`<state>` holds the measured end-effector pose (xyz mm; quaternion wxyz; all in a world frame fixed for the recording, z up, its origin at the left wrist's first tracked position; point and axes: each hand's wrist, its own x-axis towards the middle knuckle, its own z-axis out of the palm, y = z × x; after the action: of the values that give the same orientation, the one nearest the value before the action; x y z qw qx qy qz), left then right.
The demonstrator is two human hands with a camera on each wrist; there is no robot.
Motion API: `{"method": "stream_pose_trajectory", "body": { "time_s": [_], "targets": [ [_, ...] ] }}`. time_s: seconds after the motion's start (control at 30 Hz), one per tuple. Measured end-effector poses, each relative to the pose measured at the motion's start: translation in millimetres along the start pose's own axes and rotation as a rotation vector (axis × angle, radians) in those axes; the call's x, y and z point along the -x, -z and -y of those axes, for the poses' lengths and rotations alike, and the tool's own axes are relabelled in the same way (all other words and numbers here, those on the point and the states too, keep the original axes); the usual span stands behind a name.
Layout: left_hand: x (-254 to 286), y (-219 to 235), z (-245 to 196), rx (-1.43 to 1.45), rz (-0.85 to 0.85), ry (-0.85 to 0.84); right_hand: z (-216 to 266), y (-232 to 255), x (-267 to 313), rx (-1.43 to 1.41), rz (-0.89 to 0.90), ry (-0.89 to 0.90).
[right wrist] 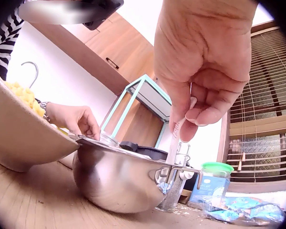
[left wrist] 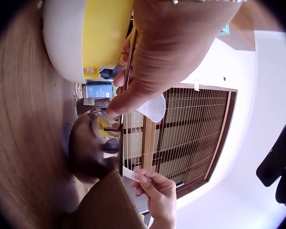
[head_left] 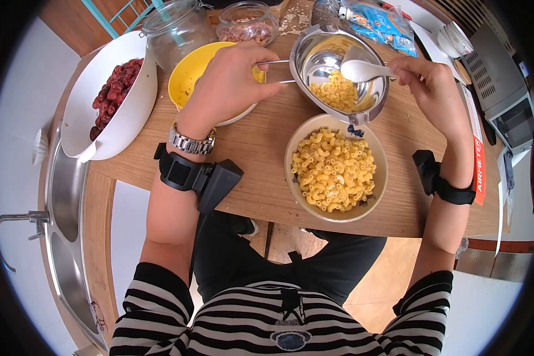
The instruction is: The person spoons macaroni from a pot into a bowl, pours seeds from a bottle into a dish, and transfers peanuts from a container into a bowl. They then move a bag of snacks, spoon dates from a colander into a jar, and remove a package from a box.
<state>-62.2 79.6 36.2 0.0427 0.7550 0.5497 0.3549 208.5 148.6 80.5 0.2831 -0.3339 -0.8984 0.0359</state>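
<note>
A small stainless steel pot (head_left: 309, 46) with wire handles holds some elbow macaroni (head_left: 336, 93) and tilts toward the near side. My left hand (head_left: 232, 83) grips its wire handle between thumb and fingers. In my right hand (head_left: 424, 86) I pinch the handle of a white spoon (head_left: 359, 71), whose bowl is inside the pot by the macaroni. Just in front of the pot, a beige bowl (head_left: 381, 172) is heaped with macaroni, and the pot's lip overlaps its far rim in the head view. From the right wrist, the pot (right wrist: 119, 179) appears low over the wooden table.
To the left are a yellow bowl (head_left: 181, 83) and a white basin (head_left: 142, 113) of dark red dates (head_left: 115, 92). Glass jars (head_left: 175, 35) and a blue packet (head_left: 377, 26) line the back. A sink (head_left: 65, 196) lies far left, a microwave (head_left: 498, 83) far right.
</note>
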Motion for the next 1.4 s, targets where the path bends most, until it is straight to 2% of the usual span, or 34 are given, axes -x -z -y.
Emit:
{"method": "stream_pose_trajectory", "body": {
  "time_s": [0.07,0.1,0.17,0.2,0.27,0.3,0.37,0.4,0.47,0.67,0.87,0.93,1.13,1.23,1.3,1.37,1.4],
  "targets": [
    [0,0,0,0.0,0.016,0.022,6,2,0,-0.115,0.132,-0.132],
    [0,-1,1,0.004,0.003,0.0,4,2,-1,-0.115,0.133,-0.131],
    [0,-1,3,0.008,-0.011,-0.022,-4,0,-1,-0.462,0.282,-0.321],
    [0,-2,3,0.006,-0.011,-0.025,-2,-3,-1,-0.461,0.283,-0.321],
    [0,-2,3,0.002,-0.01,-0.029,1,-10,-2,-0.697,0.32,-0.514],
    [1,-2,3,0.009,-0.01,-0.026,0,-12,-1,-0.698,0.318,-0.513],
    [1,-1,4,0.012,-0.01,-0.025,-4,-18,1,-0.944,0.285,-0.632],
    [1,-1,4,0.022,-0.01,-0.025,-6,-20,3,-0.944,0.284,-0.632],
    [0,-2,4,0.033,-0.012,-0.03,-9,-21,7,-1.15,0.258,-0.672],
    [1,-1,4,0.011,-0.008,-0.011,-14,-19,17,-1.29,0.131,-0.776],
    [0,-1,4,0.024,-0.002,-0.019,-12,-5,25,-1.273,0.04,-0.81],
    [0,2,2,0.035,0.047,0.05,-7,3,27,-1.262,0.036,-0.803],
    [1,1,5,0.082,0.037,0.029,13,28,45,-1.2,0.079,-0.734],
    [2,-1,7,0.081,0.029,0.022,30,36,54,-1.103,0.1,-0.703],
    [2,-1,9,0.081,0.027,0.031,46,40,59,-0.818,0.113,-0.657],
    [3,-1,9,0.081,0.024,0.042,56,45,64,-0.744,0.139,-0.607],
    [3,0,9,0.068,0.028,0.024,61,46,66,-0.667,0.116,-0.514]
  ]
}}
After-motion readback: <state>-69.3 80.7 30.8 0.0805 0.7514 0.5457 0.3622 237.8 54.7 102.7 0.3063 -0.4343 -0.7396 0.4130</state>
